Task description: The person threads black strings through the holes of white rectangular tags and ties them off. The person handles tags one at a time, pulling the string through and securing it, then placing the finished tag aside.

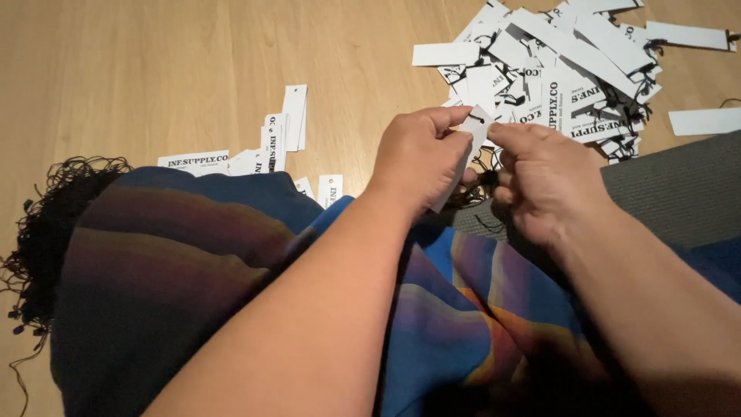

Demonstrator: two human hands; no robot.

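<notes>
My left hand (421, 158) pinches a narrow white paper tag (468, 147) with a small hole near its top end. My right hand (540, 177) meets it from the right, fingertips at the tag's top, with a thin black string (488, 179) bunched under the fingers. Both hands hover above my lap, which is covered by a blue, purple and orange patterned cloth (231, 262). Just beyond the hands lies a heap of white printed tags with black strings (571, 62) on the wooden floor (154, 62).
A smaller group of white tags (270, 143) lies on the floor to the left. A tangle of black strings (46, 224) sits at the far left by the cloth. A grey mat (671, 193) lies at right, with loose tags (704, 121) beside it.
</notes>
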